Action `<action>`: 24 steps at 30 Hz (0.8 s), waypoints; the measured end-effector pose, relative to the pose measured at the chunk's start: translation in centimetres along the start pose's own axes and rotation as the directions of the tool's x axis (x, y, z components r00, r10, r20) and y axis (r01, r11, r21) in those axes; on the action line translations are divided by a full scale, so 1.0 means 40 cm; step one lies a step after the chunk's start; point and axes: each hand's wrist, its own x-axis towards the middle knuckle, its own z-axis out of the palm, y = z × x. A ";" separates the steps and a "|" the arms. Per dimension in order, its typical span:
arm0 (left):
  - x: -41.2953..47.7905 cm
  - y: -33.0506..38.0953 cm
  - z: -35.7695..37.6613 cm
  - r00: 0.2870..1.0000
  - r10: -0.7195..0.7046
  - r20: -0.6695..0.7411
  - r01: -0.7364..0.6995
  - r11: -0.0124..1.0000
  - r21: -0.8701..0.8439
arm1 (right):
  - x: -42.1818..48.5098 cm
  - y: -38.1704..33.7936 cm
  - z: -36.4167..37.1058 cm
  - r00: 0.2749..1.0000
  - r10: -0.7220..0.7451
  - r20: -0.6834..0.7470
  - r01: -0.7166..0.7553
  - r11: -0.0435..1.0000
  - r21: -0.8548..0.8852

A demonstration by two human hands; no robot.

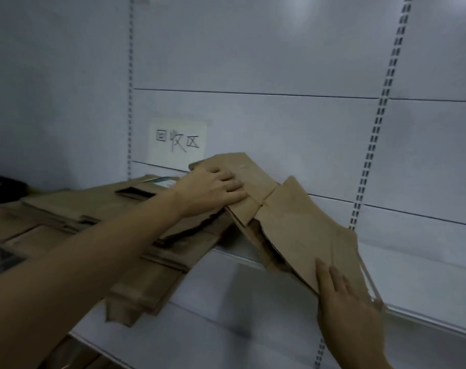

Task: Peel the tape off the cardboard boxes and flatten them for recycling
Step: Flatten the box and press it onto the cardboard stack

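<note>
Two hands hold one flattened box [301,222] over a white shelf [426,283]. The left hand [213,190] lies on the box's far end, fingers straight and pressing on the cardboard. The right hand [343,302] rests on the near end with its fingers laid flat along the face. I cannot make out its thumb, so a pinch from below cannot be ruled out. The box's long axis runs from the left hand, away and to the left, down to the right hand, close and to the right. Between the hands the box humps up along a crease and does not lie flat, and its near end overhangs the shelf's front edge. A pile [93,206] of flattened cardboard lies left of the box, under the left forearm. The left hand is the nearer one to it, so stacking would likely mean sliding the box leftward. Just beyond the left hand, a paper sign [177,141] on the back panel reads 回收区. No tape or brand printing is legible on the box.
</note>
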 end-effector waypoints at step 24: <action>-0.542 -0.457 0.338 0.890 -0.420 0.178 0.430 0.903 -0.016 | 0.500 -0.622 -0.029 0.952 -0.300 0.059 0.302 0.953 -0.036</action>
